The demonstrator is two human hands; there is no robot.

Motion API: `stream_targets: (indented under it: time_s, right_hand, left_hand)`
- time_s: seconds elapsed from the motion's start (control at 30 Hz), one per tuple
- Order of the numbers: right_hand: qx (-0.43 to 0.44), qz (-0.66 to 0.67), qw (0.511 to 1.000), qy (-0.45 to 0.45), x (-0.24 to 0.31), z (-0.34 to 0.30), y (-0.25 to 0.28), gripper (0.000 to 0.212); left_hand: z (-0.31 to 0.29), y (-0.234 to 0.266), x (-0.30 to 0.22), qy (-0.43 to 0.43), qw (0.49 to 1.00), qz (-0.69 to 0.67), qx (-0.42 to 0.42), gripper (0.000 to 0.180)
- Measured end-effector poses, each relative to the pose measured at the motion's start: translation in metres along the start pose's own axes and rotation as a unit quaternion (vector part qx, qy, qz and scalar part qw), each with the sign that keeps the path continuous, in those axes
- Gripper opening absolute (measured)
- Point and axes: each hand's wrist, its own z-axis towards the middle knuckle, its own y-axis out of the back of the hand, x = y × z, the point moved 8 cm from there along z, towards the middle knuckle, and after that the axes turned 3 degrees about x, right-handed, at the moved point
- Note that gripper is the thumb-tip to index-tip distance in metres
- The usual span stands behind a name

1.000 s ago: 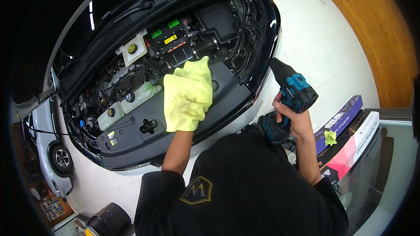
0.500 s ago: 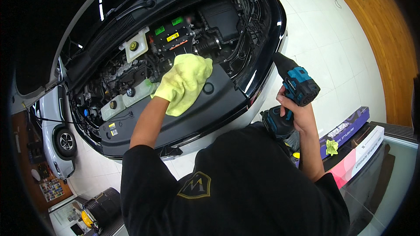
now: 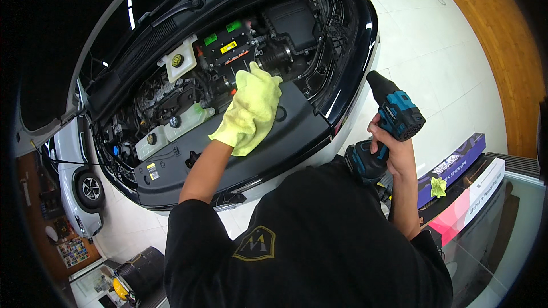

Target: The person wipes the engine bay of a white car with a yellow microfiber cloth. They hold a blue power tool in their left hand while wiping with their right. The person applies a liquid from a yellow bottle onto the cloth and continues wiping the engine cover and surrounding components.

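Over the open engine bay, a yellow-green microfibre cloth (image 3: 248,114) wraps my left hand (image 3: 221,149), hiding its fingers; only the wrist shows. The cloth lies over the black plastic front cover (image 3: 297,131) and reaches the edge of the engine. My right hand (image 3: 394,151) grips the handle of a teal and black cordless air blower (image 3: 402,114), held up to the right of the car. Its black nozzle points up and left, toward the fender, without touching it. A white reservoir with a black cap (image 3: 151,138) sits left of the cloth.
The raised hood (image 3: 74,40) arches over the upper left. Long boxes, one purple (image 3: 456,157) and one white and pink (image 3: 468,205), lie at the right, with a small crumpled yellow-green cloth (image 3: 438,187). A silver car (image 3: 77,177) and black drum (image 3: 142,274) stand at the left.
My left hand and the cloth have shifted slightly right on the cover. The blower stays in my right hand. The whole view has moved a little.
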Motion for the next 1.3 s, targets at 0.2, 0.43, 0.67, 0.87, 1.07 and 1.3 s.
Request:
stream_targets:
  time_s: [0.2, 0.43, 0.67, 0.87, 1.07, 1.3]
  right_hand:
    - [0.023, 0.013, 0.999, -0.021, -0.006, 0.017, 0.005, 0.033]
    - [0.06, 0.012, 0.997, -0.053, -0.008, 0.043, 0.01, 0.033]
    - [0.1, -0.025, 0.994, -0.021, 0.003, 0.059, 0.0, 0.026]
    - [0.107, -0.013, 0.993, -0.046, -0.001, 0.048, 0.0, 0.031]
    - [0.03, 0.0, 0.999, -0.025, -0.006, 0.027, 0.022, 0.036]
    - [0.027, -0.051, 0.998, -0.032, -0.012, -0.005, -0.004, 0.032]
  left_hand:
    - [-0.015, -0.004, 0.025, -0.045, 0.991, -0.105, 0.074, 0.049]
    - [0.003, 0.014, 0.018, -0.148, 0.985, -0.067, 0.059, 0.03]
    - [-0.007, 0.05, -0.001, -0.186, 0.98, -0.066, 0.017, 0.018]
    - [-0.026, 0.038, -0.025, -0.203, 0.975, 0.08, -0.044, 0.017]
    - [-0.106, 0.032, -0.049, -0.32, 0.923, 0.196, -0.089, 0.018]
    - [-0.297, 0.004, -0.063, -0.549, 0.673, 0.431, -0.244, 0.021]
